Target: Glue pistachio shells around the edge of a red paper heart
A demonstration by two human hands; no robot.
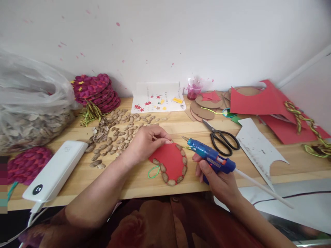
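Observation:
A red paper disc [170,159] lies on the wooden table [181,127], its rim lined with glued seed shells and a green loop [154,171] at its lower left. My left hand [146,142] rests on the disc's top edge, fingers pinched on a seed shell pressed there. My right hand [218,177] grips a blue hot glue gun [210,157]; its nozzle points left, just right of the disc, and a white glue stick sticks out behind it.
Loose seed shells [116,131] lie left of the disc, with a plastic bag of shells [31,113] beyond. A white power bank [55,170], black scissors [223,137], purple shell discs [94,89], red paper [261,100], cardboard circles and a sticker sheet [157,98] also sit on the table.

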